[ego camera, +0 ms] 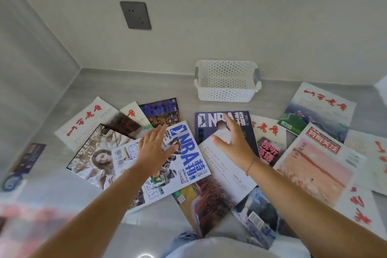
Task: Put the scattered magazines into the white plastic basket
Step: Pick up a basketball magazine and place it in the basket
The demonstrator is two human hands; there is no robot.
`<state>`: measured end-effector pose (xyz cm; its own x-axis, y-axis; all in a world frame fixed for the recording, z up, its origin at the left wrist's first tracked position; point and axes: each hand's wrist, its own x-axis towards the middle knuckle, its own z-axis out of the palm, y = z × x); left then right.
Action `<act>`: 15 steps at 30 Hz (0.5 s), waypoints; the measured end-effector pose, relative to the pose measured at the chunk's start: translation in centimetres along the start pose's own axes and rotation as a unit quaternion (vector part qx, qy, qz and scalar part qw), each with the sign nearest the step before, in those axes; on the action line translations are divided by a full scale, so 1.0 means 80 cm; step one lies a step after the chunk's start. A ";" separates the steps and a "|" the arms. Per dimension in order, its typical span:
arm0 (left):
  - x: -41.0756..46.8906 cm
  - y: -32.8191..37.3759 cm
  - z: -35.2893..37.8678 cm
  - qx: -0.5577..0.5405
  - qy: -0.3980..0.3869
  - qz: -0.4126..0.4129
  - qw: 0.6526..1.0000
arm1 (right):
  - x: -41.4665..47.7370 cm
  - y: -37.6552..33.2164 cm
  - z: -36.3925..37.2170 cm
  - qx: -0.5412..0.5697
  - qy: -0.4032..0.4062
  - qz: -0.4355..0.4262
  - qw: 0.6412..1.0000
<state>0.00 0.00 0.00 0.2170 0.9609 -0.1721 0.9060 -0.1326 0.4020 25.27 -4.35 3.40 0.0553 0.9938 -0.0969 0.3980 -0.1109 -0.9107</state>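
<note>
Several magazines lie scattered across the grey floor in front of me. The white plastic basket [227, 91] stands empty against the far wall, beyond them. My left hand [154, 148] hovers with fingers spread over a white NBA magazine [189, 158]. My right hand [234, 142] is spread over a dark blue NBA magazine [206, 120] and a white text page [222, 165]. Neither hand holds anything. A fashion magazine [96, 157] lies left of my left hand, and a pink-covered magazine [314, 163] lies to the right.
White magazines with red lettering [88, 123] [322, 107] lie at the far left and far right. A dark wall socket [135, 15] sits on the back wall. A side wall closes the left. My knees [209, 247] are at the bottom edge.
</note>
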 end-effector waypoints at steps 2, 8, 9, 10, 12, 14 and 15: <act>0.000 -0.017 0.006 0.050 -0.031 -0.011 0.998 | -0.006 0.009 0.013 -0.020 -0.019 0.011 1.000; 0.010 -0.077 0.026 0.108 -0.080 -0.036 0.990 | -0.036 0.051 0.053 -0.066 -0.058 0.079 0.993; 0.014 -0.083 0.027 0.110 -0.082 -0.035 0.990 | -0.040 0.057 0.057 -0.075 -0.062 0.083 0.992; 0.020 -0.087 0.027 0.111 -0.084 -0.032 0.990 | -0.043 0.061 0.061 -0.085 -0.063 0.084 0.991; 0.030 -0.091 0.027 0.106 -0.088 -0.026 0.990 | -0.046 0.067 0.067 -0.101 -0.061 0.086 0.989; 0.043 -0.092 0.025 0.099 -0.096 -0.025 0.990 | -0.046 0.069 0.071 -0.113 -0.055 0.090 0.988; 0.049 -0.092 0.024 0.099 -0.103 -0.026 0.989 | -0.046 0.069 0.073 -0.119 -0.051 0.093 0.987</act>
<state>-5.14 4.28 -5.39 0.2188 0.9002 -0.3766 0.9670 -0.1483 0.2074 21.93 -8.56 -3.62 0.0600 0.9505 -0.3048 0.5937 -0.2795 -0.7546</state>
